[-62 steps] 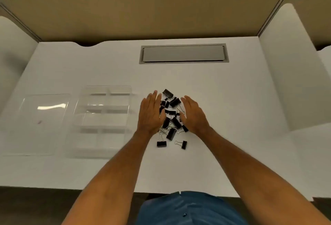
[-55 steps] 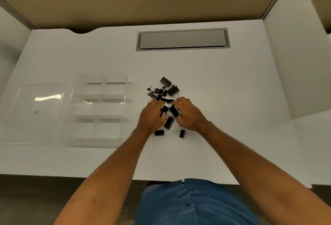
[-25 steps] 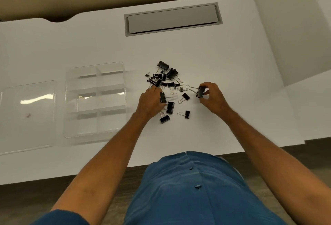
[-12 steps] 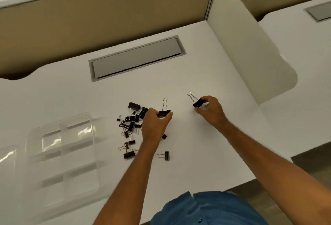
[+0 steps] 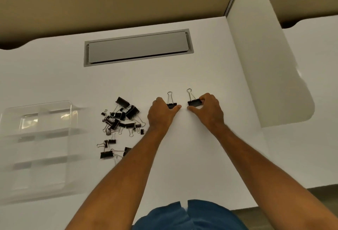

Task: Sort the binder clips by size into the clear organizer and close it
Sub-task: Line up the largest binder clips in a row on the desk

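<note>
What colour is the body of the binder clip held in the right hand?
Black, with silver wire handles; the binder clip in the right hand shows clearly in the head view.

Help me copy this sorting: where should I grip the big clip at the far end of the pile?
Pinch the black body of the big clip across its two flat sides, from above. Its far end lies free of the pile; its thin wire handles run back into the tangle.

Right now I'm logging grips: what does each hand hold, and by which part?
The left hand pinches one binder clip by its black body; the right hand pinches another clip likewise, wire handles free.
</note>
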